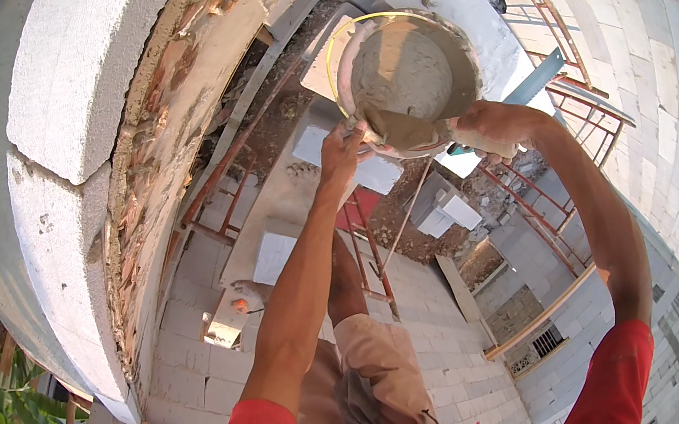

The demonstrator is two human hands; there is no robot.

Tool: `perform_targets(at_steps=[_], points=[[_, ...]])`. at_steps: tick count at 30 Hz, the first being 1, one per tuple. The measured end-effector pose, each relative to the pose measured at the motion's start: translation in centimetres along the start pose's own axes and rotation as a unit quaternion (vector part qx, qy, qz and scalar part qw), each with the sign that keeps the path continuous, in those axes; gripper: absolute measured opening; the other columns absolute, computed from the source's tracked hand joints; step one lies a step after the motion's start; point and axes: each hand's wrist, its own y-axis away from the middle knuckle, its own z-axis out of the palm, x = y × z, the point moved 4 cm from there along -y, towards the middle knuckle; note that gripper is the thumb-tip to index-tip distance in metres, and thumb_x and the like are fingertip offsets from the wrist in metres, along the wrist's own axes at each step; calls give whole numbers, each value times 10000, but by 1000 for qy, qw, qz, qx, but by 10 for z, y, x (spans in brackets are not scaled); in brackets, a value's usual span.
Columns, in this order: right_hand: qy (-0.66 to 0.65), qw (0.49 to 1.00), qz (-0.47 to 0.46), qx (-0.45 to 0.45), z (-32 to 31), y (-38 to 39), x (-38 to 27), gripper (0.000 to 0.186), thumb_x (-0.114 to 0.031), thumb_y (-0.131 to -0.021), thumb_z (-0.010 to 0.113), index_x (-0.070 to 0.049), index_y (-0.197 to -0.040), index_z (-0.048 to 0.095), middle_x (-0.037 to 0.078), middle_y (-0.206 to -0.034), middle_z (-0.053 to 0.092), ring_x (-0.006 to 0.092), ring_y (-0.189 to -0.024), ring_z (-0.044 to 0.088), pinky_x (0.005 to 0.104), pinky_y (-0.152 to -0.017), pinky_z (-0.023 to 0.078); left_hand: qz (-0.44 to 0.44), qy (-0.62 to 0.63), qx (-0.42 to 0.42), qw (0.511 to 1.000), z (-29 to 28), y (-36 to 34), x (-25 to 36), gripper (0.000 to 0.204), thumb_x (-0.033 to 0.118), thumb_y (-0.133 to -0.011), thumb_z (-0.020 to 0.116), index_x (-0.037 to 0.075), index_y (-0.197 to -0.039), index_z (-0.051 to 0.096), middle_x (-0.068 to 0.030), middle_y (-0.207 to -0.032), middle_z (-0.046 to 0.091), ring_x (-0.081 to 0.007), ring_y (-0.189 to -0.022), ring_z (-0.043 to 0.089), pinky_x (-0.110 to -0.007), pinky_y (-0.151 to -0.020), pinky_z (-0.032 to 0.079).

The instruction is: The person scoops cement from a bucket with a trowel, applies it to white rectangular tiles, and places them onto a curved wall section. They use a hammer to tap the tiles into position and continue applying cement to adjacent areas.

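Note:
A round bucket (459, 40) with a yellow handle stands ahead of me, holding wet grey mortar (398, 72). Across its near rim lies a mortar-coated scoop (404, 128). My left hand (342, 154) is closed, its fingers pinching the scoop's left end by the rim. My right hand (496, 129) is closed in a fist at the scoop's right end, with mortar on its fingers; its grip is partly hidden. Behind the right wrist shows the teal blade of a hand saw (537, 77). A teal end peeks out below that fist; I cannot tell whether the hand touches it.
A pale block wall (60, 104) with rough mortar and brick curves along the left. Rusty scaffold frames (372, 251) stand below. White blocks (444, 205) lie beneath and behind the bucket. A long block wall (644, 79) rises on the right. Plants (26, 408) show at lower left.

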Motion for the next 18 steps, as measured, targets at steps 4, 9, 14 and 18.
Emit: perform_targets(at_steps=[4, 9, 14, 18], points=[[-42, 999, 7, 14, 17, 1, -11, 518, -484, -1068, 493, 26, -1099, 578, 45, -704, 573, 148, -489, 577, 292, -385, 483, -14, -15, -4, 1000, -5, 3, -2, 799, 447, -961, 717, -113, -1441, 408, -244, -1214, 658, -312, -995, 738, -374, -809, 651], [-147, 989, 9, 12, 18, 5, -36, 410, -376, -1052, 519, 20, -1082, 621, 65, -729, 588, 166, -553, 600, 317, -452, 485, -8, 4, -16, 1000, -12, -2, -3, 798, 461, -965, 706, -92, -1456, 406, -229, -1234, 659, -313, -1003, 737, -371, -816, 644], [-308, 950, -45, 10, 23, 2, -56, 336, -340, -1051, 538, -8, -1088, 569, 65, -736, 594, 147, -529, 563, 303, -435, 469, -15, 7, -26, 1000, -5, 0, -1, 736, 450, -989, 675, -91, -1429, 443, -208, -1306, 621, -293, -1081, 708, -376, -870, 643], [-466, 881, -77, 13, 19, -5, -60, 294, -317, -1053, 533, -24, -1059, 551, 54, -741, 588, 129, -527, 558, 262, -393, 446, -5, 19, -8, 1000, 0, 1, 0, 748, 478, -957, 710, -33, -1442, 459, -159, -1149, 703, -257, -982, 727, -362, -804, 627]])
